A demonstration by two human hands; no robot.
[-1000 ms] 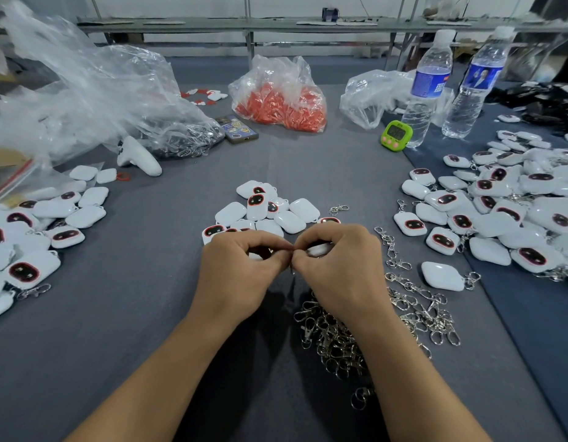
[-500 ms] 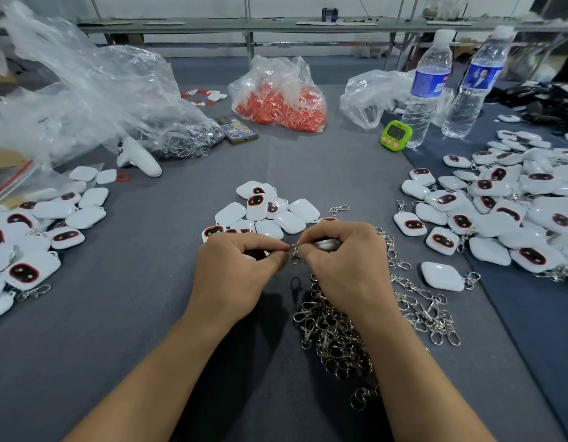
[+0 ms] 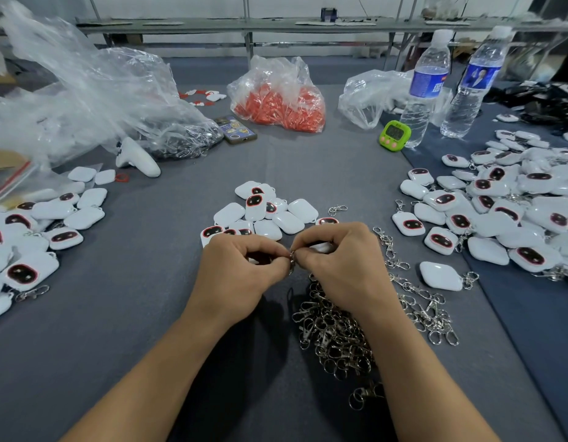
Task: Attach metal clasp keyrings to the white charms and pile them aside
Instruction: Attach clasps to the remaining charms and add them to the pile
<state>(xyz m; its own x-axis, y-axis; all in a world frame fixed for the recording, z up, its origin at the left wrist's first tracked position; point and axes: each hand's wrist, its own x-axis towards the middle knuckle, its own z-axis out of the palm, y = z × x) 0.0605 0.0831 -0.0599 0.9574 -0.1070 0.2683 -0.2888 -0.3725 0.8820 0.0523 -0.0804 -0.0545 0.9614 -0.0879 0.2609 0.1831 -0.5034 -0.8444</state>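
Pinching one metal keyring (image 3: 291, 257) between curled left hand (image 3: 241, 272) and right hand (image 3: 343, 269), some fifteen loose charms (image 3: 266, 215) at twelve o'clock, two water bottles (image 3: 424, 90) and one green timer (image 3: 394, 135) at one o'clock.

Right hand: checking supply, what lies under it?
Under the right hand, a pile of metal clasp keyrings and part of a white charm show; whatever else the palm covers is hidden.

Both bare forearms angle inward. The left hand (image 3: 241, 272) and right hand (image 3: 343, 266), fingers curled, meet at their tips, pinching one small silver metal ring (image 3: 291, 256).
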